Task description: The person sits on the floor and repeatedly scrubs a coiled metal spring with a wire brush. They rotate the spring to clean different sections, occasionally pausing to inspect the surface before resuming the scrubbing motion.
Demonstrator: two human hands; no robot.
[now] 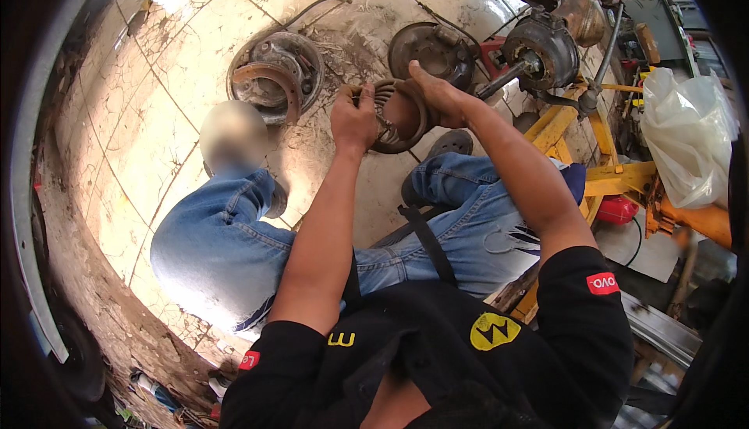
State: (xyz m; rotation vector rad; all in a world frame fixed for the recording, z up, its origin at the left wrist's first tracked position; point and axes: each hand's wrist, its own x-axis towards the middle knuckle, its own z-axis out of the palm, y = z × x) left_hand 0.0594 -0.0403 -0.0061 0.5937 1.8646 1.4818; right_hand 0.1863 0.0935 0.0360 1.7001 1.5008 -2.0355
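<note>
Between my hands is a rusty, curved brake part (406, 117), which looks like brake shoes with a coil spring at their left side. My left hand (355, 119) is closed at its left edge, fingers curled. On the right rim rests my right hand (441, 97), thumb raised and fingers going round behind the part, where they are hidden. To the left on the floor lies a round brake backing plate (310, 62) with a rusty curved brake shoe (269, 72) on it. A second, darker backing plate (406, 48) lies just beyond my hands.
An axle assembly (538, 47) rests on a yellow metal stand (620, 178) to the right. A clear plastic bag (679, 132) hangs beside it, above a red object (616, 209). A black cable (312, 6) runs across the dirty tiled floor (187, 47). My bent legs (226, 234) frame the work area.
</note>
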